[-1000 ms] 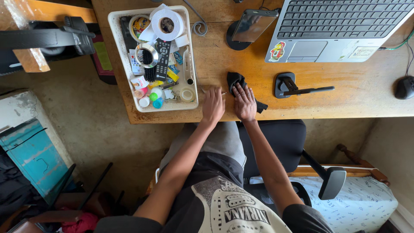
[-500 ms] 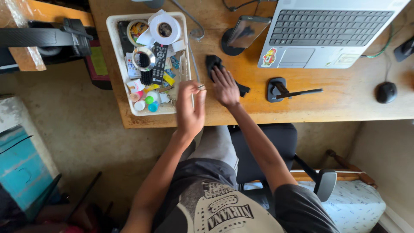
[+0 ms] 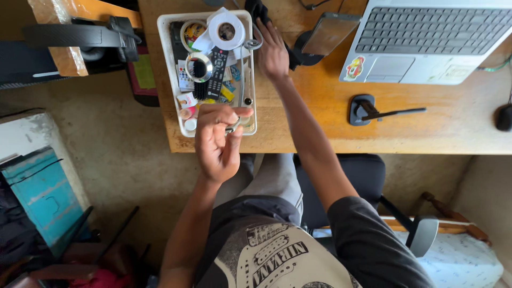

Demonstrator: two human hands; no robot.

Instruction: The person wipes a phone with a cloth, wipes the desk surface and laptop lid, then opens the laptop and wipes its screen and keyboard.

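Note:
My left hand (image 3: 216,143) is raised over the near edge of the wooden desk (image 3: 320,130). It pinches a small thin metal piece (image 3: 232,126) between thumb and fingers, just in front of the white tray (image 3: 166,80). My right hand (image 3: 272,52) is stretched far across the desk, its fingers pressing on a black cloth (image 3: 259,10) by the tray's far right corner. The tray is packed with a tape roll (image 3: 226,31), a black remote (image 3: 216,72), a round mirror and small coloured jars.
A phone on a round stand (image 3: 328,33) sits next to the open laptop (image 3: 426,34). A black holder with a pen (image 3: 370,110) lies right of my arm, a mouse (image 3: 504,117) at the far right. Headphones (image 3: 80,36) lie left; a black chair (image 3: 346,178) is below.
My right hand slid the black cloth from the desk's near edge to the far side beside the tray. My left hand lifted off the desk, holding the small metal piece.

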